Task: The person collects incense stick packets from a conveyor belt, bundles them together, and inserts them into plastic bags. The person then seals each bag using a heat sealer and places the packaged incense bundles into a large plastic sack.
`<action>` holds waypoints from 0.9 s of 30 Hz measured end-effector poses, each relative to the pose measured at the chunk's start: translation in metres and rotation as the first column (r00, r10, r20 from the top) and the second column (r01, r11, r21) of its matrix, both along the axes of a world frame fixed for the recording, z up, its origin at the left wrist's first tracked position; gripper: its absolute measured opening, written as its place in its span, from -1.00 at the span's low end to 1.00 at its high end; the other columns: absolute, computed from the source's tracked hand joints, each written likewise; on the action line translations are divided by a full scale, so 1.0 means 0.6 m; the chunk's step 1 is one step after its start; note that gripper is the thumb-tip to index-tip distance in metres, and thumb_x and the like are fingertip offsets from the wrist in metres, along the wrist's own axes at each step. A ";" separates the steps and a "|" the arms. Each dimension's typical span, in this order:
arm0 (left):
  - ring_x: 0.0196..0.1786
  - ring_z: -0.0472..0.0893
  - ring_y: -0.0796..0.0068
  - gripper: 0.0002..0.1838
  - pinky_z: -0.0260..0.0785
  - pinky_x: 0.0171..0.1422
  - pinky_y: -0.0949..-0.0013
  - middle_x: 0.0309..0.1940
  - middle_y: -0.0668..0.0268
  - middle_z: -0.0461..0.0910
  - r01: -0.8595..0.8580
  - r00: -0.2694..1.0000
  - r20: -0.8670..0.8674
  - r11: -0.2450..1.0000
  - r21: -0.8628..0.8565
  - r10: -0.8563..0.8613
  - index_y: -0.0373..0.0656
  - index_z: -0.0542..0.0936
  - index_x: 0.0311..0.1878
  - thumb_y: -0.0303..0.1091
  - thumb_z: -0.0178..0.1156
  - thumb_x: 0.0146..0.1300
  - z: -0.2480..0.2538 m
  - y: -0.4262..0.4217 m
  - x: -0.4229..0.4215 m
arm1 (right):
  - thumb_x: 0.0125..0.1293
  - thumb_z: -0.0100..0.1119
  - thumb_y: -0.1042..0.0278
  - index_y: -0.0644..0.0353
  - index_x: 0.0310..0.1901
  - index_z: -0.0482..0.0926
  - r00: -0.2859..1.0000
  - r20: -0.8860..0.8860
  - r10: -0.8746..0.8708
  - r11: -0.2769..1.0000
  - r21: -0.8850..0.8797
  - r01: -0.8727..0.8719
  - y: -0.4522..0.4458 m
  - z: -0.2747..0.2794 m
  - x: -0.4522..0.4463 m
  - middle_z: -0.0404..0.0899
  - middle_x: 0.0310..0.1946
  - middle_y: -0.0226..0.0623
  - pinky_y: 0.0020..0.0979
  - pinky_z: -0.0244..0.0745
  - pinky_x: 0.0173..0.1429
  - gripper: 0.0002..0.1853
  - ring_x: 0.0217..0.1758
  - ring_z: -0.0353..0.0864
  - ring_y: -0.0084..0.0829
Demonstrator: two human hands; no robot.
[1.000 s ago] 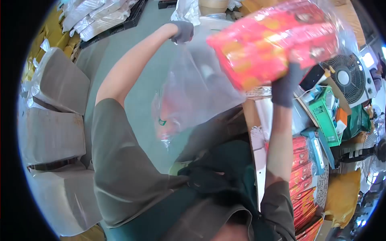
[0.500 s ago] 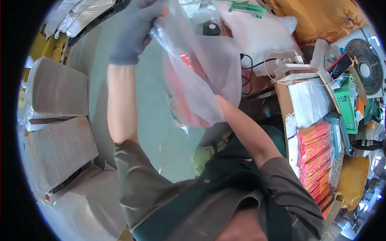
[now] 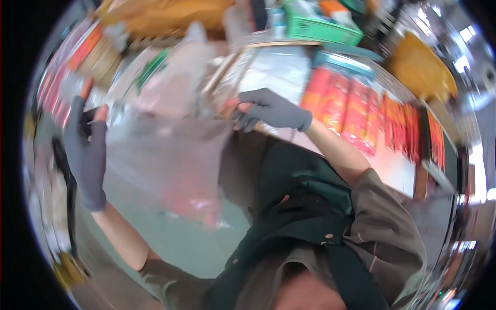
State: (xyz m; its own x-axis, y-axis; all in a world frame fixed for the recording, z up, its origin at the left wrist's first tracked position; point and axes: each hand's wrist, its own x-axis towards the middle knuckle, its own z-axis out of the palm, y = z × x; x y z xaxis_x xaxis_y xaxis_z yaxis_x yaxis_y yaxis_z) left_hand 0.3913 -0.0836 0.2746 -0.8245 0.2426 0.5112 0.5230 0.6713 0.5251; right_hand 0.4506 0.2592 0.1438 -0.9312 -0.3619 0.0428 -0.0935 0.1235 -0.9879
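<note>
A cloudy, see-through plastic bag [image 3: 155, 150] hangs stretched between my two hands, with blurred red contents [image 3: 194, 199] low inside it. My left hand [image 3: 88, 150], in a grey glove with bare fingertips, is at the bag's upper left corner. Its index finger points up, while the thumb and the other fingers seem curled on the plastic; motion blurs the grip. At the upper right corner my right hand [image 3: 271, 109], gloved alike, pinches the bag's edge between thumb and fingers.
On the right, a worktable [image 3: 390, 170] carries red packets [image 3: 343, 106] and a stack of clear plastic sleeves [image 3: 279, 72]. A green basket [image 3: 320, 32] stands behind them. Another filled plastic bag [image 3: 173, 77] lies beyond my hands. Yellow sacks [image 3: 421, 67] are at the far side.
My view and body have turned right towards the worktable. The left hand has come down from high up, and the right hand has come out from behind the bag to its upper edge.
</note>
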 end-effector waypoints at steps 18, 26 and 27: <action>0.35 0.35 0.22 -0.26 0.23 0.38 0.22 0.36 0.07 0.27 0.934 -0.225 0.618 0.013 0.356 -0.753 -0.28 0.16 0.40 -0.15 0.21 0.27 -0.218 0.978 0.214 | 0.22 0.10 -0.11 0.27 0.21 0.41 -0.131 -0.715 -0.687 -0.721 0.649 0.243 0.927 0.002 0.850 0.50 0.08 0.12 -0.18 0.40 0.18 -0.33 0.13 0.51 0.03; 0.06 0.45 0.10 -0.36 0.28 0.11 0.18 -0.04 -0.07 0.42 0.882 0.226 0.448 0.377 0.284 -0.865 -0.36 0.39 0.01 0.11 0.18 0.21 -0.388 1.234 0.315 | 0.26 0.02 0.22 0.00 0.07 0.56 -0.100 -0.565 -0.819 -0.448 0.521 0.727 0.868 -0.019 0.755 0.59 -0.12 0.00 -0.15 0.50 -0.01 -0.64 -0.07 0.59 0.03; 0.01 0.45 0.07 -0.36 0.27 0.09 0.15 -0.10 -0.06 0.43 0.860 0.313 0.378 0.429 0.276 -0.871 -0.37 0.39 -0.02 0.13 0.17 0.21 -0.426 1.261 0.319 | 0.25 0.04 0.21 0.07 -0.02 0.59 0.005 -0.557 -0.830 -0.402 0.605 0.687 0.833 0.011 0.715 0.60 -0.19 0.00 -0.13 0.50 -0.03 -0.70 -0.11 0.59 0.03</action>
State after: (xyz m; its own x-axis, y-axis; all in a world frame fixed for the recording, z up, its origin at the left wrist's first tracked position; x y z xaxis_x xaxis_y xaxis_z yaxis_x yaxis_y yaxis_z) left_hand 0.5825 0.6732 0.0187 -0.2551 0.9446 0.2066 0.5296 -0.0422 0.8472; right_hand 0.8796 0.7590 0.1505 -0.2846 0.9022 0.3242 0.8021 0.4093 -0.4348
